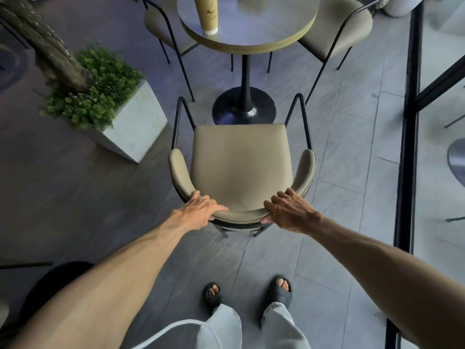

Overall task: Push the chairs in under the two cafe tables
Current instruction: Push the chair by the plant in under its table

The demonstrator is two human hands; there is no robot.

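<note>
A beige padded chair [240, 162] with a black metal frame stands in front of me, its seat facing a round cafe table [276, 34] on a black pedestal base [244, 107]. The chair's front edge is short of the table top. My left hand [198, 210] grips the curved backrest on its left side. My right hand [289, 210] grips the backrest on its right side. Two more beige chairs stand at the table, one on the far left [161, 28] and one on the far right [337, 34].
A tall paper cup [206, 13] stands on the table. A concrete planter [136, 122] with green plants and a tree trunk [45, 44] sits to the left. A black-framed glass wall [410, 122] runs along the right. My sandalled feet are below the chair.
</note>
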